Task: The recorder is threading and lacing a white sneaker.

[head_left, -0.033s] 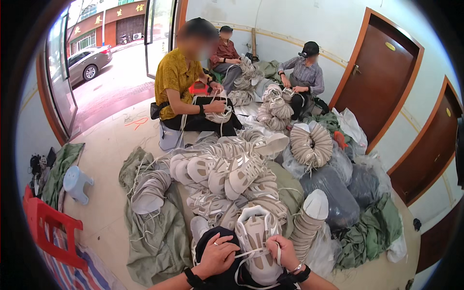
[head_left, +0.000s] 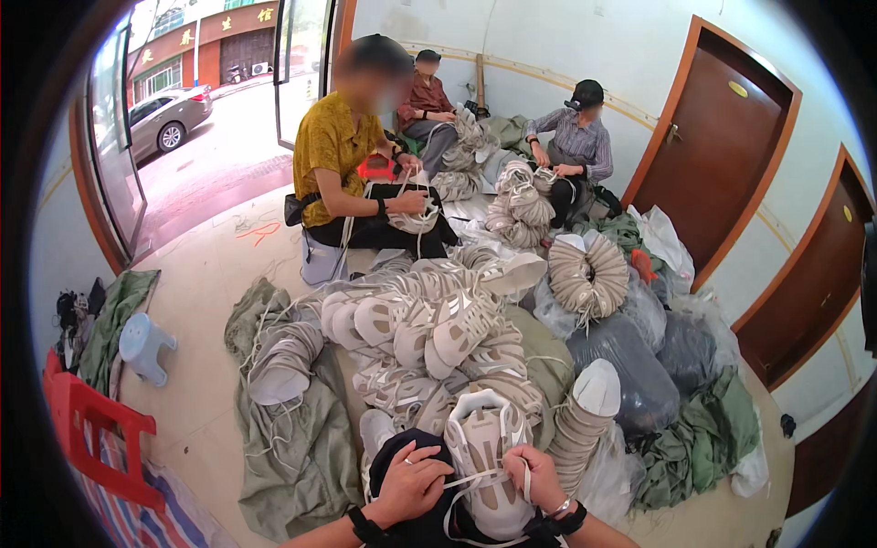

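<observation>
A beige and white shoe upper lies over my lap, its padded collar pointing away from me. Across its front runs a pale shoelace, stretched between my two hands. My left hand, a ring on one finger, is closed on the lace just left of the upper. At the upper's right side my right hand pinches the lace, and a loop of it hangs by the fingers. Other lengths of lace trail below the upper. Both wrists carry black bands.
Ahead lies a heap of shoe uppers. A nested stack of uppers stands at my right, another stack on green cloth at left. Dark plastic bags lie right. A co-worker in yellow sits ahead; two more people sit farther back.
</observation>
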